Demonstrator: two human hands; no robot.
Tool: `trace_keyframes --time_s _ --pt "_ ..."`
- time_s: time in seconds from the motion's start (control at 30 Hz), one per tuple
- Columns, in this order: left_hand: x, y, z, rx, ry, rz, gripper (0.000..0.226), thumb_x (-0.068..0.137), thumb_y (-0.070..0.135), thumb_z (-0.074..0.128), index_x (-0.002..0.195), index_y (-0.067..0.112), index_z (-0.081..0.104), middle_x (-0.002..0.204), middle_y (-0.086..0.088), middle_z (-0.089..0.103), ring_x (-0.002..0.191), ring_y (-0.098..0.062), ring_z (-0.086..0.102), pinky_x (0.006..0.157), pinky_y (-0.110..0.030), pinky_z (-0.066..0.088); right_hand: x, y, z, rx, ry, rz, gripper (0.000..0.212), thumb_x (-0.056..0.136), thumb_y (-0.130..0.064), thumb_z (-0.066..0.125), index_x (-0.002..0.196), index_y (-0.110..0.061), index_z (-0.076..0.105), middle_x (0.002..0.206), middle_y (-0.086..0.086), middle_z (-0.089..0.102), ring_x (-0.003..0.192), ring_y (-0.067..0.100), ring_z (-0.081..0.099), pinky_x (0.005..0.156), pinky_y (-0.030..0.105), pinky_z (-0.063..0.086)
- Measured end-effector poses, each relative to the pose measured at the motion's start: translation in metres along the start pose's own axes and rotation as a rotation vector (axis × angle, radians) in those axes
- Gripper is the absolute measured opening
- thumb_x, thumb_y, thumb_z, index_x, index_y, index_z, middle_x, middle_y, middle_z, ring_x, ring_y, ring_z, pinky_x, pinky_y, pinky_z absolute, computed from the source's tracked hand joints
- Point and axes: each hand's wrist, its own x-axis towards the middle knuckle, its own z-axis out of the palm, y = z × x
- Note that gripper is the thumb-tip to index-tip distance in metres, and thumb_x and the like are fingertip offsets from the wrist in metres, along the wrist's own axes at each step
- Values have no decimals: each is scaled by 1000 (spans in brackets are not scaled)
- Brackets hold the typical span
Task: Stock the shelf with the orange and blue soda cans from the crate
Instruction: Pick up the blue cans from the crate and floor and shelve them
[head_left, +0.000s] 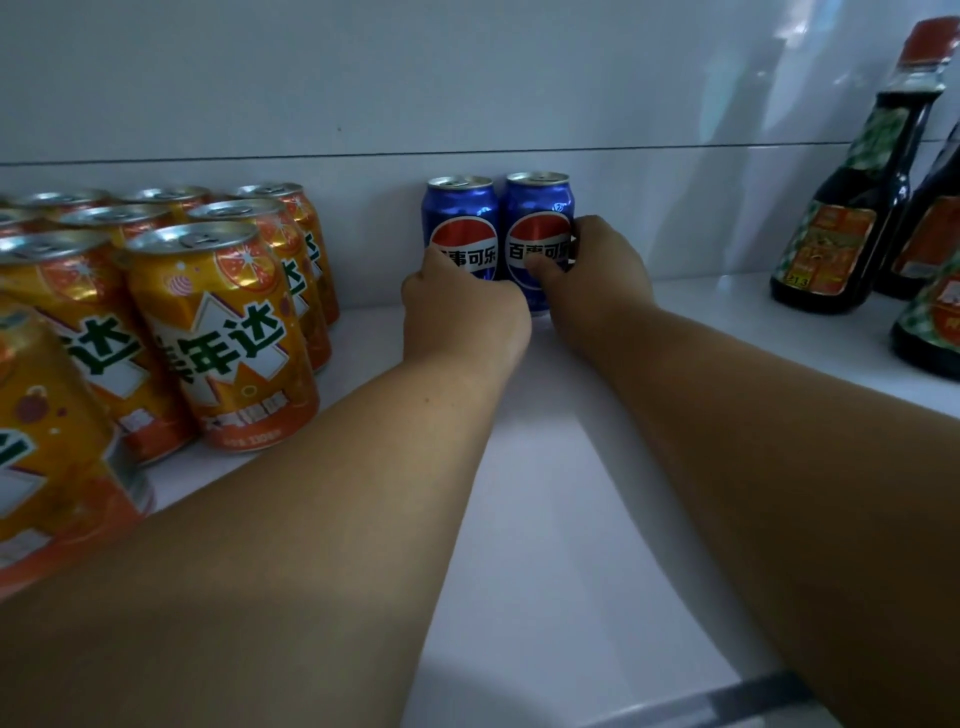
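Blue aluminium soda cans stand at twelve o'clock against the white shelf's (545, 493) back wall: my left hand (460, 306) grips one can (460, 208), my right hand (597, 270) the other can (540, 205). I'd seat them flush, labels forward, before letting go.

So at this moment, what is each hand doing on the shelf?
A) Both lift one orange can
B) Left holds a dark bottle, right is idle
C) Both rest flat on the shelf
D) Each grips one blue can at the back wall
D: the left hand grips the left blue can and the right hand grips the right blue can, both upright against the back wall.
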Motion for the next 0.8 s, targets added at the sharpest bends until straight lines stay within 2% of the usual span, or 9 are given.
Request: trace_keyframes --time_s 0.2,0.27,0.33,0.43,0.5,0.6,0.67,0.8 --pt "-18 14 -9 93 95 -12 55 88 14 64 138 14 42 136 -8 45 118 -28 54 96 -38 49 -28 -17 -27 -41 -35 25 59 95 -38 62 142 -9 39 140 10 48 126 26 51 89 28 37" --pt "-34 26 -19 133 100 138 49 89 11 61 135 14 45 133 -8 46 118 -27 53 98 -37 47 -48 -26 -45 -64 7 -24 59 95 -37 62 143 -10 40 139 10 49 125 26 53 97 33 41" --pt "-58 42 -30 154 75 327 42 91 11 58 132 12 49 132 -9 49 118 -25 52 99 -34 44 -74 -37 -68 -53 65 -80 58 94 -34 62 145 -13 42 137 7 52 121 23 56 98 35 46" --pt "-105 61 -51 128 48 507 33 94 14 57 126 10 51 127 -10 52 112 -25 54 95 -37 46 -127 -55 -111 23 133 -147 54 93 -30 63 142 -15 48 132 2 57 113 13 58 88 20 42" --pt "-143 70 -70 94 22 580 28 96 14 55 123 11 52 123 -7 52 105 -18 53 89 -28 47 -170 -65 -142 58 159 -176 51 93 -29 63 140 -16 50 126 -1 59 104 5 55 85 15 39" --pt "-207 78 -102 12 -21 673 26 95 10 54 121 11 54 116 -3 54 97 -7 51 85 -9 40 -239 -73 -177 117 210 -198 47 92 -28 66 136 -16 54 117 -4 60 97 -2 52 87 18 45" --pt "-253 79 -121 -37 -49 699 24 95 8 53 119 11 55 113 -2 56 97 -4 52 86 -9 40 -285 -75 -194 201 250 -199 44 90 -24 69 132 -15 57 109 -6 60 96 3 58 90 26 51" --pt "-344 59 -149 -142 -132 635 23 96 7 52 117 17 52 113 -2 59 105 -6 57 92 -15 43 -382 -70 -208 328 293 -137 38 89 -19 69 125 -19 57 106 -5 63 100 7 63 89 29 53"
